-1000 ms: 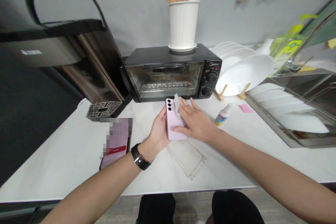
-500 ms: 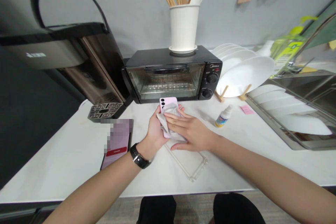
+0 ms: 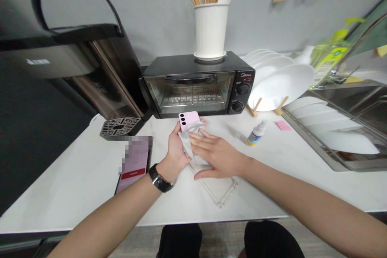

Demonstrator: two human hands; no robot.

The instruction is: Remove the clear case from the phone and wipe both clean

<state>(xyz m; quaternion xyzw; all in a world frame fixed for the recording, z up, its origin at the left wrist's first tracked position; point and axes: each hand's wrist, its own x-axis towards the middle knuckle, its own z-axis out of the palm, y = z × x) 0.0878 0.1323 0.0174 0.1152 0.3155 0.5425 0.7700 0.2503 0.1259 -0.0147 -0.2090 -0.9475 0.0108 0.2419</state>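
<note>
My left hand (image 3: 175,151), a black watch on its wrist, is closed round a pink phone (image 3: 191,117) with its camera side up. Against the lower back of that phone, my right hand (image 3: 222,154) presses a light grey cloth (image 3: 186,144), its fingers laid along the fabric. The cloth covers most of the phone; only the top end with the lenses shows. Beneath the hands, a clear phone case (image 3: 218,189) lies on the counter, partly hidden. A small white spray bottle (image 3: 256,134) stands to the right of my right hand.
Left of my hands lies another phone (image 3: 135,161), its screen partly blurred. A toaster oven (image 3: 193,92) stands behind, carrying a white cup (image 3: 211,30) of chopsticks. A water dispenser (image 3: 117,88) is at the left; plates (image 3: 282,84) and a sink (image 3: 341,165) are at the right.
My right hand has slid the cloth down the phone's back, baring more pink around the lenses. The phone's top has shifted slightly left.
</note>
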